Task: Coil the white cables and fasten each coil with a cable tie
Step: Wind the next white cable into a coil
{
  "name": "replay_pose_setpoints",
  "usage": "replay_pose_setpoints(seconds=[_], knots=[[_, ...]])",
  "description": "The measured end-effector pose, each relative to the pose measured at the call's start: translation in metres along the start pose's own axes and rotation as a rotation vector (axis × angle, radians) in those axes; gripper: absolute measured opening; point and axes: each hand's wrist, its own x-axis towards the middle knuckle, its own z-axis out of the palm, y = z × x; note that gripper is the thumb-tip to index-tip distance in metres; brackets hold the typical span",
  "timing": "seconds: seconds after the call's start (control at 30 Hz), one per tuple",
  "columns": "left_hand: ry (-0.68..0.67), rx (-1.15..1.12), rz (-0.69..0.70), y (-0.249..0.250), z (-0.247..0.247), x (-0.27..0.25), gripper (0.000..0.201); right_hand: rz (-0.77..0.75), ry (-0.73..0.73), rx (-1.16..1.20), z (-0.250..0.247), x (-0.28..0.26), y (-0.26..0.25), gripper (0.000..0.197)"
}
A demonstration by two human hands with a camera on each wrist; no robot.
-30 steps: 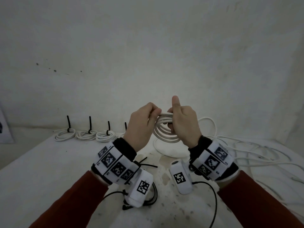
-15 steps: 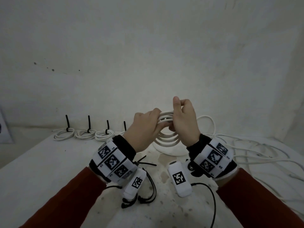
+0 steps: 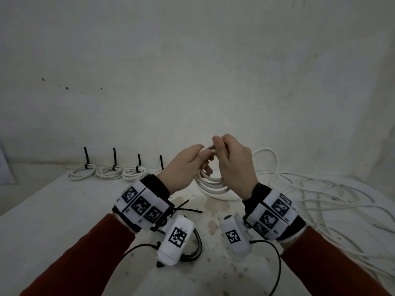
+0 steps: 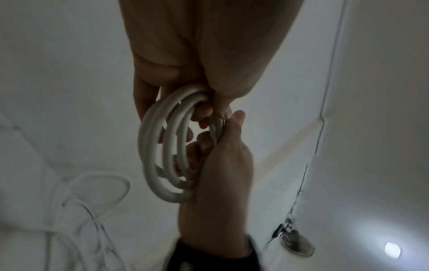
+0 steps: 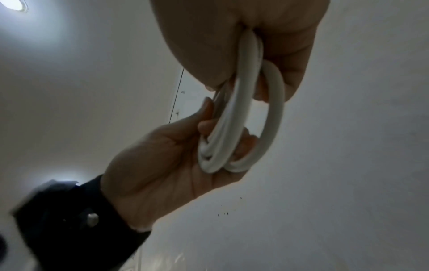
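Head view: my left hand (image 3: 185,165) and right hand (image 3: 233,167) both clench the white coil (image 3: 213,184), held up above the table (image 3: 42,210) at centre. Loose cable (image 3: 320,199) sprawls at three o'clock; tied coils (image 3: 111,170) at ten o'clock.

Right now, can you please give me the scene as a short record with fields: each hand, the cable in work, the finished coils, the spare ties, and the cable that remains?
left hand: grips the coil at its top
right hand: pinches the same coil at its top
white cable coil: several loops, held above the table, no tie on it
finished coils: row at the table's far left edge, each with a black cable tie
loose cable ties: black, on the table under the left wrist
uncoiled white cable: tangled on the right
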Motion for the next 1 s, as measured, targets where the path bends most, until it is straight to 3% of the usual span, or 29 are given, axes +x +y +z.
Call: replay_pose_setpoints(seconds=[0.1, 0.27, 0.43, 0.63, 0.77, 0.83, 0.9, 1.0], knots=[[-0.066, -0.319, -0.12, 0.001, 0.003, -0.002, 0.028, -0.016, 0.064, 0.018, 0.0, -0.001, 0.0, 0.036], [-0.141, -0.449, -0.192, 0.008, 0.0, -0.004, 0.034, 0.08, 0.103, 0.222, 0.002, -0.001, -0.002, 0.033], [-0.07, -0.56, -0.2, 0.01, 0.0, -0.004, 0.035, 0.171, 0.115, 0.425, 0.004, 0.0, -0.007, 0.029], [0.042, -0.395, -0.191, 0.009, -0.012, 0.003, 0.04, 0.349, -0.058, 0.747, 0.001, -0.004, -0.003, 0.024], [0.095, -0.212, -0.206, -0.005, -0.011, -0.001, 0.041, 0.488, -0.246, 0.706, -0.005, -0.005, 0.0, 0.019], [0.108, -0.122, -0.201, -0.013, -0.007, -0.003, 0.042, 0.54, -0.277, 0.577, 0.002, -0.005, 0.001, 0.031], [0.1, -0.039, -0.181, -0.019, -0.001, -0.006, 0.042, 0.565, -0.315, 0.413, 0.01, -0.007, 0.003, 0.055], [0.046, 0.009, -0.185, -0.026, -0.001, -0.009, 0.044, 0.67, -0.363, 0.492, 0.02, -0.01, 0.007, 0.061]])
